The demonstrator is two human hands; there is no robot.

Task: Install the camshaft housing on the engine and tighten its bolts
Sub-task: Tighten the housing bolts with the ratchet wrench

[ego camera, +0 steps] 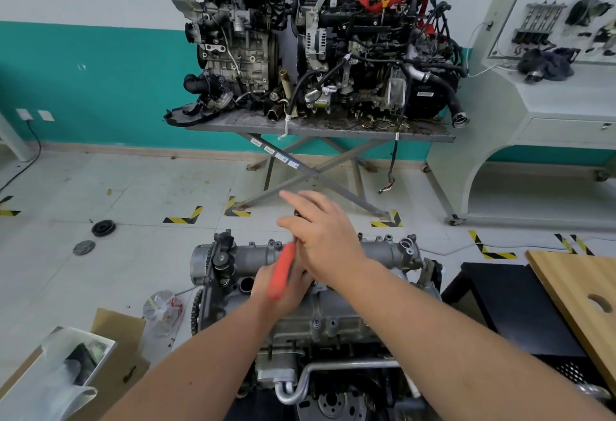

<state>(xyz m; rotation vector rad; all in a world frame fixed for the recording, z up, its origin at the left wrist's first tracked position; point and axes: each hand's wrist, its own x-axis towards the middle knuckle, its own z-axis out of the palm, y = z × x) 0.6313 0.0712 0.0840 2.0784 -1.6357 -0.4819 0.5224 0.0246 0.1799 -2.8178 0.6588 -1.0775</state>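
The engine stands right below me. The grey camshaft housing lies across its top. My left hand grips a tool with an orange-red handle that slants over the middle of the housing. My right hand lies over the tool's dark upper end, its fingers stretched out to the left. The tool's tip and the bolt under it are hidden by my hands. A sprocket and chain sit at the housing's left end.
Two other engines stand on a scissor-leg table ahead. A cardboard box with plastic bags is at lower left, a wooden board over a black crate at right. Round parts lie on the floor at left.
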